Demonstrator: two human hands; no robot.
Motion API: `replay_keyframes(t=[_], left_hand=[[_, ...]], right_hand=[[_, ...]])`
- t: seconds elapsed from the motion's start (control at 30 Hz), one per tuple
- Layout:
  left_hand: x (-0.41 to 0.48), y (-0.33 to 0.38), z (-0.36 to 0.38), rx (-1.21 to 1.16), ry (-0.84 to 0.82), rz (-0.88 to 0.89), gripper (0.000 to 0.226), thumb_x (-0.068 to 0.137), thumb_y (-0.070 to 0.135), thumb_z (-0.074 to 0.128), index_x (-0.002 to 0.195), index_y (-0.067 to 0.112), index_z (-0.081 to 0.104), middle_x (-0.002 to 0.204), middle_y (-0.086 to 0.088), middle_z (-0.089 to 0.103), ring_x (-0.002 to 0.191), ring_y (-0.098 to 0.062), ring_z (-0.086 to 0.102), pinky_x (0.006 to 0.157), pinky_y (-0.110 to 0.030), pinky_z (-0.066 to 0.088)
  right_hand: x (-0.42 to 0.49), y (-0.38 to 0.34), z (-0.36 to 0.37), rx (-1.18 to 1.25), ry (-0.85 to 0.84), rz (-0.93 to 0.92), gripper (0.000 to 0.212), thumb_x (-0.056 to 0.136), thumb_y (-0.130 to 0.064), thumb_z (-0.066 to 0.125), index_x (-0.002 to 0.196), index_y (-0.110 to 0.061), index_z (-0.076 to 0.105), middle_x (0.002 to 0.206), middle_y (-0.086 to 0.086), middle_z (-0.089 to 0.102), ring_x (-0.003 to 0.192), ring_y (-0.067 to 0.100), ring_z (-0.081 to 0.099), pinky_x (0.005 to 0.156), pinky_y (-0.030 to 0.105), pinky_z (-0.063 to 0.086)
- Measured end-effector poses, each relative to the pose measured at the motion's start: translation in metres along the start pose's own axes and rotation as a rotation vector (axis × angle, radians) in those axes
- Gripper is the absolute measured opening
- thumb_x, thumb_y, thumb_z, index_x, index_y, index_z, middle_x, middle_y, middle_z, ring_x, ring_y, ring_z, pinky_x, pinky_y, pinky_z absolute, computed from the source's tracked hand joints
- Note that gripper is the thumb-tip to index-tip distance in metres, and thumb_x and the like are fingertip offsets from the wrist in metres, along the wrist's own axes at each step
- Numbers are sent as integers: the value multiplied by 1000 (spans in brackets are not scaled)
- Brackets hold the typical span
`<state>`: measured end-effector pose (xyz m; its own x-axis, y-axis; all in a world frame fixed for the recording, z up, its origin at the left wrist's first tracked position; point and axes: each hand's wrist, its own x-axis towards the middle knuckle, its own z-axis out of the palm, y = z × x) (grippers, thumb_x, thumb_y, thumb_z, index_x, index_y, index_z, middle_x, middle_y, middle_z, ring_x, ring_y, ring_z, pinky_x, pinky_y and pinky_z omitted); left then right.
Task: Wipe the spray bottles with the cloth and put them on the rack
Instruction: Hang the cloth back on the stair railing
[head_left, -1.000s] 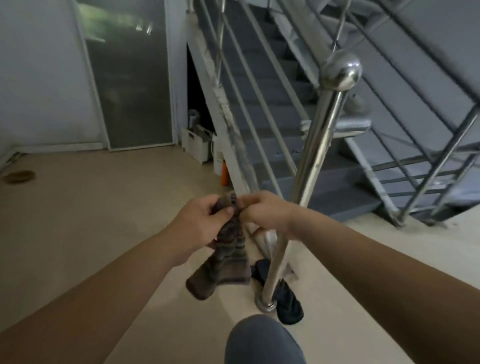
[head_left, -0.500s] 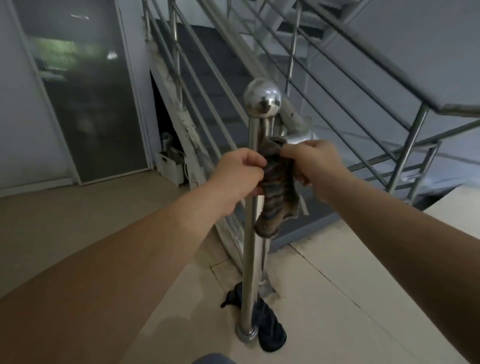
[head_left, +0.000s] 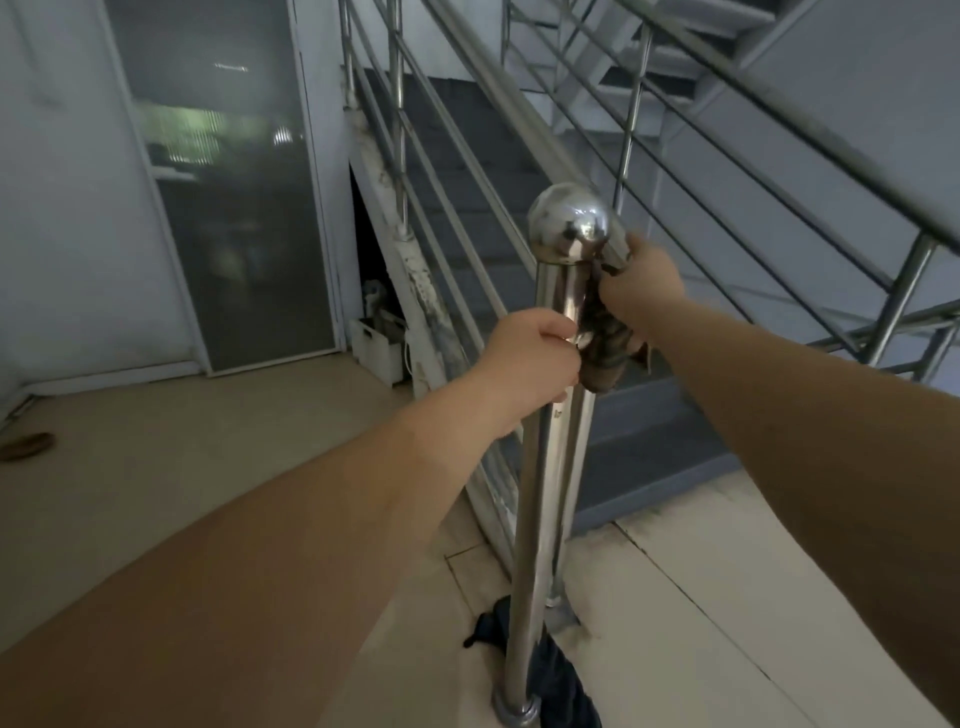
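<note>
A striped brown-grey cloth (head_left: 602, 345) hangs just right of a shiny steel stair post (head_left: 545, 493) with a ball top (head_left: 569, 228). My right hand (head_left: 644, 291) grips the cloth's upper end just behind the ball, by the sloping handrail. In front of the post, my left hand (head_left: 535, 361) has its fingers curled on the cloth's lower left edge. No spray bottle and no rack are in view.
A dark rag (head_left: 558, 680) lies on the floor at the post's base. Grey stairs (head_left: 467, 171) with steel railings climb behind. A white crate (head_left: 379, 348) sits under the stairs, beside a frosted glass door (head_left: 234, 208). A brown object (head_left: 26, 446) lies far left.
Both hands have lifted the cloth from low in front of me up to the top of the post. My right hand has risen to just behind the ball.
</note>
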<state>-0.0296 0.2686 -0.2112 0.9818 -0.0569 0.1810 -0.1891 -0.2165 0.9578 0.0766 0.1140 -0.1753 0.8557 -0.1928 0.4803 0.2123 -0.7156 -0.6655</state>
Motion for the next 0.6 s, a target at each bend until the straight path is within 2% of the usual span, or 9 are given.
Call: replay_keyframes(t=[0.13, 0.2, 0.27, 0.3, 0.4, 0.47, 0.53, 0.6], left_hand=[[-3, -11, -11, 0, 16, -61, 23, 95, 2, 59, 110, 16, 69, 107, -11, 71, 90, -24, 75, 74, -41, 66], [-8, -15, -14, 16, 23, -73, 23, 94, 1, 58, 109, 14, 69, 105, -12, 71, 86, -22, 73, 74, -42, 66], [-10, -18, -17, 17, 33, -69, 22, 95, 1, 58, 109, 14, 70, 105, -11, 71, 83, -20, 73, 73, -41, 66], [-12, -19, -18, 22, 36, -69, 21, 96, 1, 59, 108, 15, 70, 105, -10, 71, 83, -19, 73, 72, -41, 66], [-14, -21, -25, 26, 55, -65, 22, 96, 1, 59, 107, 16, 71, 104, -8, 71, 83, -19, 75, 73, -43, 66], [-14, -23, -25, 24, 67, -67, 22, 96, 0, 59, 107, 15, 71, 103, -10, 72, 86, -22, 76, 74, -45, 66], [-19, -28, -25, 38, 72, -56, 21, 97, 1, 59, 106, 15, 72, 102, -10, 72, 85, -23, 76, 73, -44, 66], [-28, -36, -29, 76, 74, -37, 20, 97, 3, 59, 106, 15, 71, 100, -10, 73, 79, -20, 75, 71, -41, 66]], right_hand=[[4, -8, 3, -227, -29, -37, 44, 97, -26, 63, 138, -16, 51, 126, 14, 66, 118, 37, 62, 97, 45, 52], [2, -8, 8, -242, 9, -34, 30, 97, -24, 56, 126, -17, 50, 118, 13, 67, 113, 37, 64, 97, 50, 54], [3, -6, 12, -199, 48, -55, 15, 95, -27, 51, 110, -26, 54, 106, 8, 70, 103, 35, 67, 94, 54, 56], [2, -4, 13, -189, 43, -74, 14, 94, -30, 48, 105, -29, 58, 100, 5, 70, 99, 33, 68, 93, 54, 56], [-11, -1, 8, -176, 15, -116, 28, 94, -24, 48, 115, -27, 67, 104, 7, 72, 102, 34, 67, 96, 52, 54], [-27, 1, 2, -136, 51, -126, 34, 94, -13, 51, 123, -20, 67, 114, 10, 70, 108, 33, 65, 90, 42, 53], [-52, 2, -1, -115, 156, -137, 28, 94, -16, 51, 116, -16, 68, 115, 8, 67, 108, 32, 63, 80, 36, 49], [-88, -4, 3, -118, 213, -136, 20, 93, -27, 51, 104, -20, 66, 106, 0, 66, 99, 26, 63, 78, 39, 52]])
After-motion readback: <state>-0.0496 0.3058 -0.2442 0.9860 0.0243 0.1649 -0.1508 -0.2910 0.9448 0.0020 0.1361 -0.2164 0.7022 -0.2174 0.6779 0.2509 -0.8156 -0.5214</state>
